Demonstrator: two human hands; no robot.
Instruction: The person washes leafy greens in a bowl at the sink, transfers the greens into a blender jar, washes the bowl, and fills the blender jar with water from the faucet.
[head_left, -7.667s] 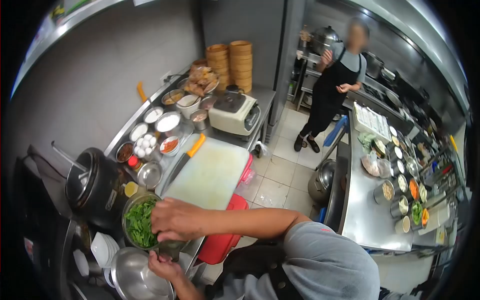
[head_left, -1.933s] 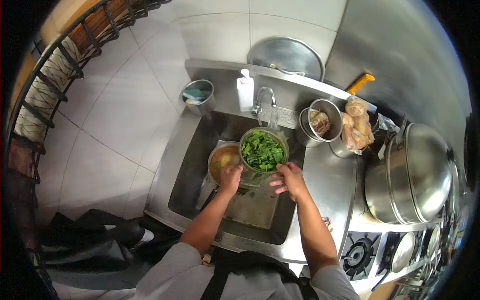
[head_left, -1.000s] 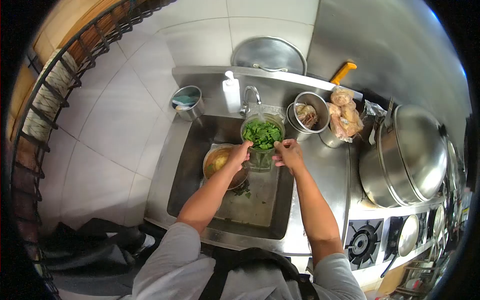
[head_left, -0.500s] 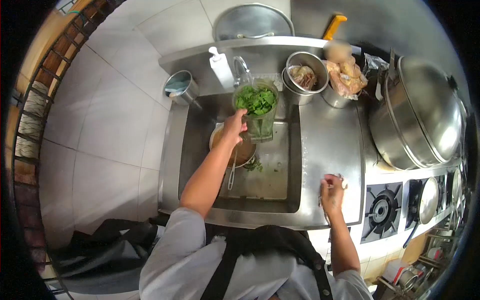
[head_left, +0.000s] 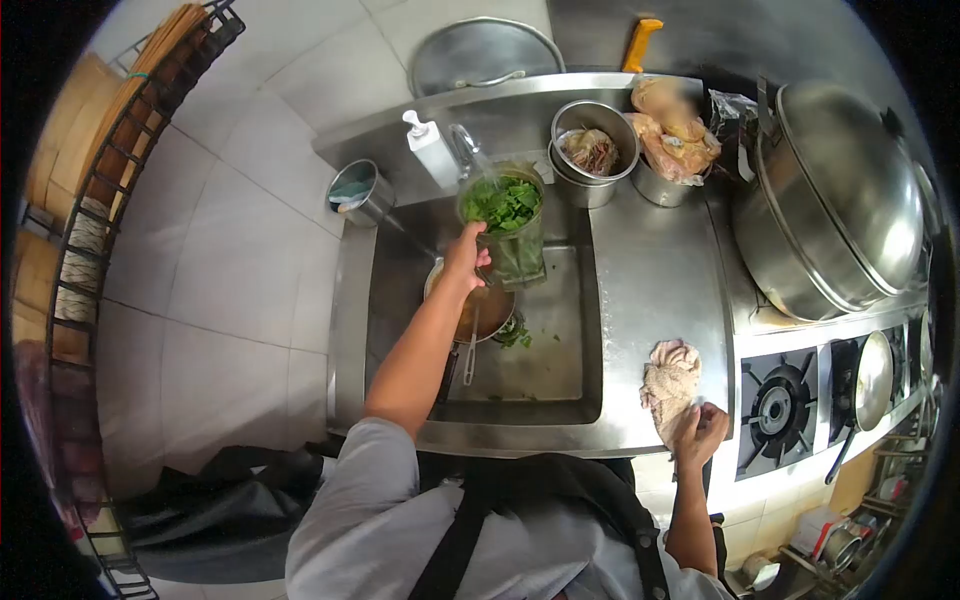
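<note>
My left hand [head_left: 466, 260] grips the side of a clear jug [head_left: 520, 255], raised over the sink at the tap. Green leaves [head_left: 503, 204] fill the top of the jug, and water from the tap [head_left: 466, 145] seems to run onto them. Below my left forearm, a pan [head_left: 490, 315] with brownish contents and a light-handled utensil [head_left: 470, 360] stands in the sink. My right hand [head_left: 703, 435] is at the lower end of a crumpled beige cloth [head_left: 671, 382] on the steel counter. Its fingers are loosely bent and apart, with nothing visible in them.
Loose leaves [head_left: 515, 332] lie on the sink floor [head_left: 550, 380]. Behind are a white pump bottle [head_left: 431, 152], a metal container [head_left: 365, 195], stacked metal pots [head_left: 595, 150] and a bagged pot [head_left: 672, 150]. A large lidded steamer [head_left: 830, 210] and gas burners [head_left: 775, 405] are at right.
My right hand has moved off the top of the cloth, down and to the right, uncovering it. My left hand still holds the jug at the tap. The camera view has shifted slightly.
</note>
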